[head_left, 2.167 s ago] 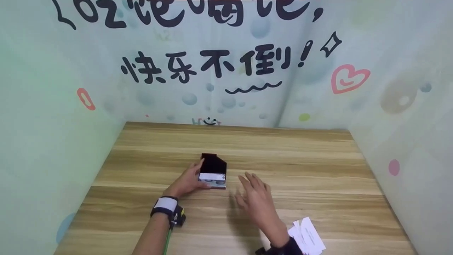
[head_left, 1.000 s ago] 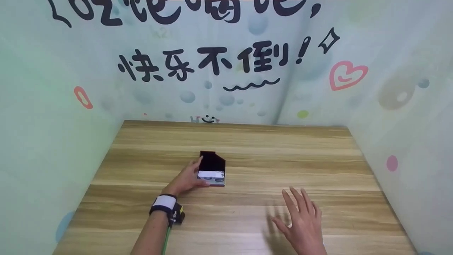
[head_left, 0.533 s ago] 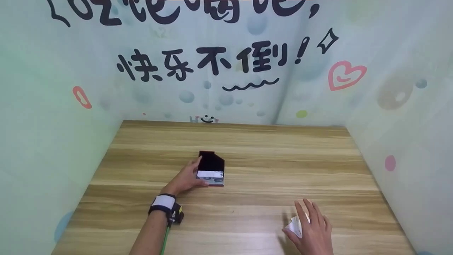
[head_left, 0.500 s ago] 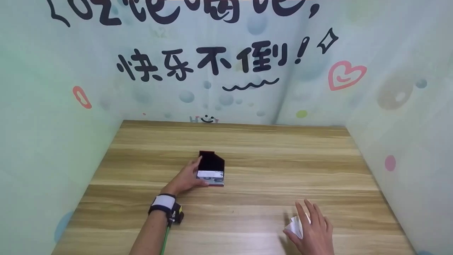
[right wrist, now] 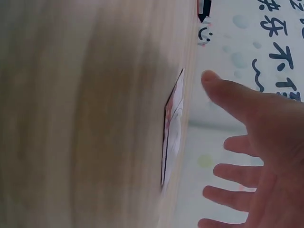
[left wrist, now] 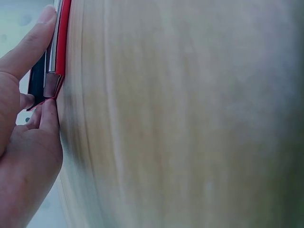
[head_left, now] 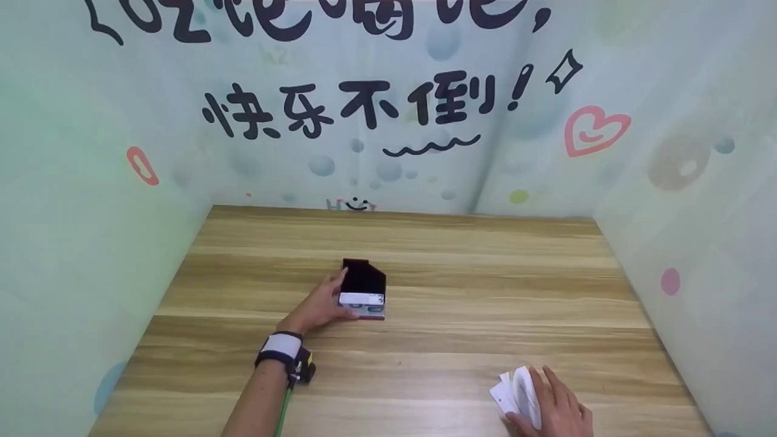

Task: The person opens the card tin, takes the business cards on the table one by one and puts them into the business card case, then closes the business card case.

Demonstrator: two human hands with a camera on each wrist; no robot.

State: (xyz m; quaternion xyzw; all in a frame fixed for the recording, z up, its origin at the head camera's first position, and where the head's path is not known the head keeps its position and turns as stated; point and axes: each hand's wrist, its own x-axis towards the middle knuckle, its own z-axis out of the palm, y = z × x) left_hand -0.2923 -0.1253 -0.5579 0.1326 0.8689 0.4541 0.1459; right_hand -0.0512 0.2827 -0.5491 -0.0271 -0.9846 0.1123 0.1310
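The left hand (head_left: pixel 318 306) hides part of the box (head_left: pixel 364 288), its print (head_left: pixel 375 309) too tiny to read. The head view's bottom edge crops the right hand (head_left: pixel 563 405), which perhaps covers some papers (head_left: pixel 523 396); its top edge cuts the wall writing (head_left: pixel 388 25). The table (left wrist: pixel 175 118) blurs in the left wrist view.

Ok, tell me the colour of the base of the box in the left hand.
The box base is red, best seen in the left wrist view.
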